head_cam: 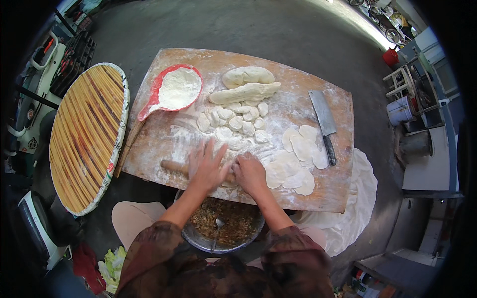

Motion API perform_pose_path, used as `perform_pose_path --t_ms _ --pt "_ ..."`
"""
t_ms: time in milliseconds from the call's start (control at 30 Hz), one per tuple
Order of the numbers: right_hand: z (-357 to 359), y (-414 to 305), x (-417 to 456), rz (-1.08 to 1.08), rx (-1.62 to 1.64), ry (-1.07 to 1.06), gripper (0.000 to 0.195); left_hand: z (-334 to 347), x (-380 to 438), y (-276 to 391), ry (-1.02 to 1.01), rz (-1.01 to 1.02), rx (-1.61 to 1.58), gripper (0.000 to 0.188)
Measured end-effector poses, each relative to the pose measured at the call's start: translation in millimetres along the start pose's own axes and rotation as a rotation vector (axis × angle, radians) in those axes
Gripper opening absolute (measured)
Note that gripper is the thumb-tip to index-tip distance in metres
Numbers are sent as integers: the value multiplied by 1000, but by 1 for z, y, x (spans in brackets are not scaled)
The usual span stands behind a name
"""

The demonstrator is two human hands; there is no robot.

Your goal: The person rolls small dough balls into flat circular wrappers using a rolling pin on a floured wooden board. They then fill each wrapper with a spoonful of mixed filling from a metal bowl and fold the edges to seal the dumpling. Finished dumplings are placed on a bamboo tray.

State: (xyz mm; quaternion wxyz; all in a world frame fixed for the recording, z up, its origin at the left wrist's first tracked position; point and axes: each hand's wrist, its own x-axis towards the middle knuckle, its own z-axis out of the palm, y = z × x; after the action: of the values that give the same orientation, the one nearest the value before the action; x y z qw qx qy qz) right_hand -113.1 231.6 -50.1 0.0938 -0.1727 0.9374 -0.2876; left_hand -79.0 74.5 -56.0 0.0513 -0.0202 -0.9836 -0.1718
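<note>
My left hand [207, 167] lies flat and spread over a wooden rolling pin [174, 166], blurred by motion, with the pin under its palm. Beneath the pin's right part a flat dough round [228, 184] shows at the board's near edge. Curled fingers of my right hand [250, 170] meet the dough and the pin's right end; what they grip is hidden. Several floured dough pieces [236, 123] lie just beyond both hands. Thin rolled wrappers [290, 169] overlap in a loose pile to the right of my right hand.
A red scoop of flour [179, 89], two dough rolls [248, 83] and a cleaver [323, 119] rest on the floured wooden board [331, 193]. Below its near edge sits a metal basin of chopped filling [227, 223] with a spoon. A round slatted tray [89, 138] stands left; white cloth [357, 208] hangs right.
</note>
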Motion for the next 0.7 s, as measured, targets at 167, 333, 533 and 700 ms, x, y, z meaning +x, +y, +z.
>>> perform_pose_path --t_ms 167,333,533,700 --pt "-8 6 9 -64 -116 -89 17 5 -5 4 -15 1 -28 59" --pt "-13 23 -12 90 85 -119 19 -2 -76 -1 -50 130 -89 62" --pt "-4 -1 12 4 -110 24 19 4 20 5 9 8 -25 63" --pt "-12 18 -2 24 -60 -97 18 7 -66 3 -92 85 -100 67"
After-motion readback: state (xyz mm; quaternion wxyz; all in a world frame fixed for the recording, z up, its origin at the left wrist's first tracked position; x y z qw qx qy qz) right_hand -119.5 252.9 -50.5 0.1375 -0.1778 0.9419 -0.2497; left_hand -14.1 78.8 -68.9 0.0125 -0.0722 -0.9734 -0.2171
